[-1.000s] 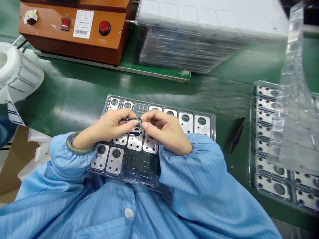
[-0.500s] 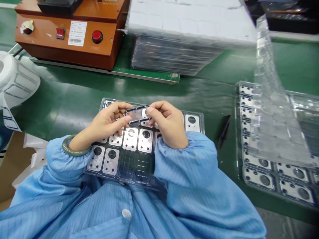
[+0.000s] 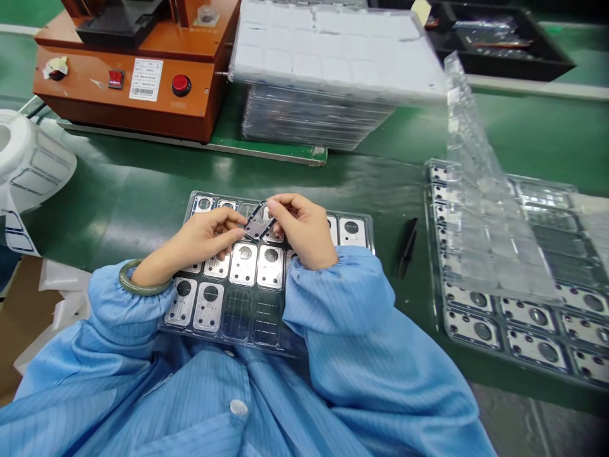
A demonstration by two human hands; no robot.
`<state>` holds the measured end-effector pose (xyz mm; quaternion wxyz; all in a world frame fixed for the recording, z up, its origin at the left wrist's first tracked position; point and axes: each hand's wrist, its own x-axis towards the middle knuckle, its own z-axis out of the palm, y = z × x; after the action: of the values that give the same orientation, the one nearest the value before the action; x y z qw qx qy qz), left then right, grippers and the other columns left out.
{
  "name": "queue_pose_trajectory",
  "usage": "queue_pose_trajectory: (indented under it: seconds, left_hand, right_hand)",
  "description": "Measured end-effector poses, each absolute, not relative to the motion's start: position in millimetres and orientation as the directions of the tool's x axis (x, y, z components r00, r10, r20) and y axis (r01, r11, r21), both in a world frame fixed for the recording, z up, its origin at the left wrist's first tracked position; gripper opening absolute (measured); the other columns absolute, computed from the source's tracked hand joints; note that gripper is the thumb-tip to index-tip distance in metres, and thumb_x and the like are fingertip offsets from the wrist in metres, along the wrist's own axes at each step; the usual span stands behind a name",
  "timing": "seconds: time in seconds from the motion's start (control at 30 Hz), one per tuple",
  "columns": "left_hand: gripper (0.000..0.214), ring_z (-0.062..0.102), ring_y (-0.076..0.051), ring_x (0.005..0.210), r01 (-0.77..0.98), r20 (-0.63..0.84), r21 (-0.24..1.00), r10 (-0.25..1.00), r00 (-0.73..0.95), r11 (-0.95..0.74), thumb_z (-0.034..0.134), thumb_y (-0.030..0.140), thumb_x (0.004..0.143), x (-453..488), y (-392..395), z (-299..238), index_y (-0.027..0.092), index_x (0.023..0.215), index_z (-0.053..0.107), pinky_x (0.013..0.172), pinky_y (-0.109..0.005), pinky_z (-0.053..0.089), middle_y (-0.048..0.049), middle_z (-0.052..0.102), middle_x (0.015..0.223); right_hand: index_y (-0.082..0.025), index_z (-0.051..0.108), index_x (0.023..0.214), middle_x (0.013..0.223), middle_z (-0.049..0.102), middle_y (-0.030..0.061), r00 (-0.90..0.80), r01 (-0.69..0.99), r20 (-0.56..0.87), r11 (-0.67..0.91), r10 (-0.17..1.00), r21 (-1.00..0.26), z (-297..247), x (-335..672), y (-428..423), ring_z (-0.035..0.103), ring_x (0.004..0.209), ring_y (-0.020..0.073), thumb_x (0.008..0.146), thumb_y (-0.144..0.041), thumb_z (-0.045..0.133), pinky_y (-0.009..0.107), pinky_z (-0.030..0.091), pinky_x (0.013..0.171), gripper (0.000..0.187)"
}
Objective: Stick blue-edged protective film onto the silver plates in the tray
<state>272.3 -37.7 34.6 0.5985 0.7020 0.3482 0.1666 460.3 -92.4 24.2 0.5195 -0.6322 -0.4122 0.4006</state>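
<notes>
Head view — left hand (image 3: 204,233), right hand (image 3: 304,228) pinch black-rimmed metal plate (image 3: 258,226).

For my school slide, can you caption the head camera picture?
Left hand and right hand hold a metal plate above a plastic tray.

Green bench mat (image 3: 143,178), orange machine (image 3: 128,108), stacked trays (image 3: 309,120), black tweezers (image 3: 407,247), metal-plate tray (image 3: 280,343)

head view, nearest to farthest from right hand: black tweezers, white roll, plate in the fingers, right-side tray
From the right hand:
1. Metal plate: in its fingers, at its left.
2. Black tweezers: to its right.
3. Clear tray of plates: farther right.
4. White roll: far left edge.
</notes>
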Motion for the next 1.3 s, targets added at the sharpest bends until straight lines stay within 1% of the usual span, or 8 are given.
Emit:
queue_pose_trajectory:
  seconds: [0.1,0.27,0.57,0.77,0.9,1.0,1.13,1.3]
  left_hand:
    - [0.029,0.055,-0.007,0.044,0.311,-0.194,0.949,0.688,0.699,-0.049,0.057,0.034,0.085,272,-38,34,0.013,0.104,0.056,0.042,-0.017,0.051,0.0005,0.057,0.065]
    - [0.026,0.056,-0.006,0.047,0.271,-0.165,0.962,0.73,0.663,-0.029,0.055,0.034,0.085,275,-39,41,0.012,0.098,0.056,0.042,-0.018,0.052,-0.0025,0.06,0.075]
    - [0.03,0.055,-0.006,0.043,0.037,0.009,0.999,0.839,0.544,-0.035,0.057,0.04,0.084,275,-35,40,0.011,0.089,0.056,0.039,-0.017,0.048,-0.0009,0.06,0.07]
    - [0.038,0.052,-0.004,0.043,-0.187,0.176,0.974,0.948,0.264,-0.129,0.059,0.049,0.08,264,-34,47,0.012,0.088,0.055,0.037,-0.015,0.045,0.0011,0.058,0.066]
    - [0.03,0.05,-0.003,0.044,-0.128,0.284,0.951,0.959,0.006,-0.281,0.052,0.042,0.087,227,-57,47,0.014,0.096,0.055,0.039,-0.016,0.043,-0.0001,0.06,0.075]
    - [0.025,0.048,0.0,0.049,0.061,0.349,0.931,0.832,-0.432,-0.359,0.051,0.037,0.089,184,-77,31,0.016,0.101,0.051,0.043,-0.014,0.041,-0.0031,0.06,0.095]
    - [0.025,0.054,-0.004,0.073,0.148,0.217,0.975,0.59,-0.778,-0.164,0.056,0.029,0.084,113,-83,-7,0.018,0.106,0.049,0.071,-0.015,0.047,-0.0026,0.055,0.098]
    - [0.029,0.054,-0.008,0.093,0.02,0.043,0.998,0.498,-0.866,-0.052,0.053,0.03,0.085,38,-64,-44,0.017,0.11,0.047,0.078,-0.018,0.044,-0.0069,0.052,0.111]
  right_hand:
    - [-0.017,0.064,0.103,0.07,0.06,-0.0001,0.289,0.22,-0.036,-0.103,0.957,-0.97,20,459,-91,0.055,0.055,0.0072,0.085,-0.038,0.053,0.022,0.048,0.056,0.03]
    - [-0.017,0.066,0.101,0.11,0.06,0.0062,0.27,0.38,0.126,0.015,0.954,-0.925,16,459,-92,0.059,0.065,0.0064,0.086,-0.037,0.053,0.026,0.051,0.07,0.029]
    - [-0.016,0.068,0.097,0.083,0.066,0.0046,0.201,0.462,0.059,-0.042,0.978,-0.886,16,458,-92,0.058,0.068,0.0111,0.085,-0.041,0.052,0.027,0.048,0.071,0.032]
    - [-0.016,0.068,0.098,0.067,0.061,0.002,0.252,0.415,-0.064,-0.167,0.966,-0.894,19,460,-90,0.056,0.059,0.0107,0.077,-0.05,0.057,0.024,0.048,0.062,0.042]
    - [-0.016,0.068,0.1,0.067,0.062,0.0037,0.282,0.421,-0.134,-0.248,0.95,-0.873,24,459,-87,0.059,0.062,0.0147,0.07,-0.055,0.058,0.028,0.05,0.067,0.05]
    - [-0.018,0.068,0.099,0.068,0.063,0.0041,0.305,0.461,-0.145,-0.279,0.941,-0.843,28,456,-86,0.06,0.063,0.0166,0.067,-0.055,0.057,0.03,0.051,0.069,0.05]
    - [-0.021,0.069,0.096,0.067,0.063,0.0048,0.309,0.492,-0.158,-0.3,0.938,-0.817,32,452,-86,0.062,0.065,0.0191,0.066,-0.052,0.058,0.033,0.051,0.072,0.044]
    - [-0.022,0.069,0.096,0.069,0.063,0.0049,0.304,0.501,-0.127,-0.272,0.944,-0.822,29,454,-87,0.061,0.065,0.0198,0.068,-0.051,0.058,0.034,0.05,0.071,0.042]
